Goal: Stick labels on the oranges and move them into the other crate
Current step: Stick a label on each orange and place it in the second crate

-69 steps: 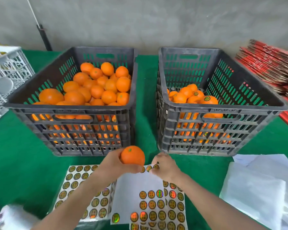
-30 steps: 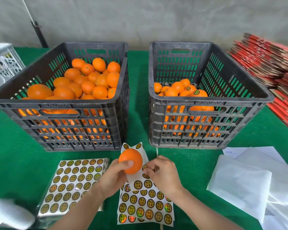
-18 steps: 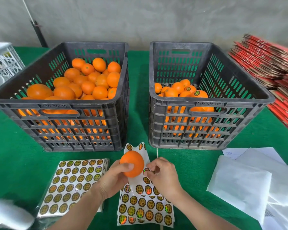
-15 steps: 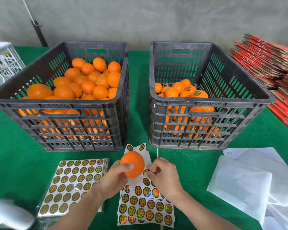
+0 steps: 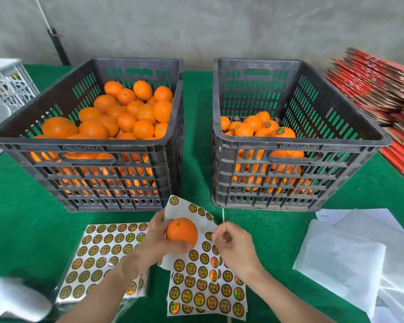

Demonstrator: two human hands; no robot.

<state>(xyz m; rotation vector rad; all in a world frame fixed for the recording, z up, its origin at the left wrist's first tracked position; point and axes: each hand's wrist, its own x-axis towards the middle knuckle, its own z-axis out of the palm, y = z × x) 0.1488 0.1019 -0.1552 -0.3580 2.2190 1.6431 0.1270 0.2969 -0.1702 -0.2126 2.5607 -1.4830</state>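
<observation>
Since half a second ago the right hand (image 5: pixel 236 243) has lifted off the label sheet (image 5: pixel 205 287) and drawn a little away from the fruit, and the orange (image 5: pixel 182 233) has turned so its green stem scar faces up. The left hand (image 5: pixel 159 243) cups that orange from below and behind, fingers curled round it, holding it just above the sheet's curled top edge. Beside it, the right hand's thumb and forefinger are pinched together on what looks like a single round label (image 5: pixel 228 239), though it is too small to be sure. No label shows on the held orange yet. Beyond the left hand, the left crate (image 5: pixel 91 148) is heaped nearly to its rim with bare oranges (image 5: pixel 126 117); beyond the right hand, the right crate (image 5: pixel 301 145) holds a much lower layer, a couple showing dark round stickers (image 5: pixel 280 131). So I judge the job well under half done. Both crates are dark, rigid, slotted plastic; the fruit is smooth and glossy. Under the right wrist the sheet is slick white backing paper with rows of shiny gold-and-black discs, and under the left forearm lies a fuller sheet pack (image 5: pixel 103 252) in clear wrap, on green felt-like cloth (image 5: pixel 21 217).
</observation>
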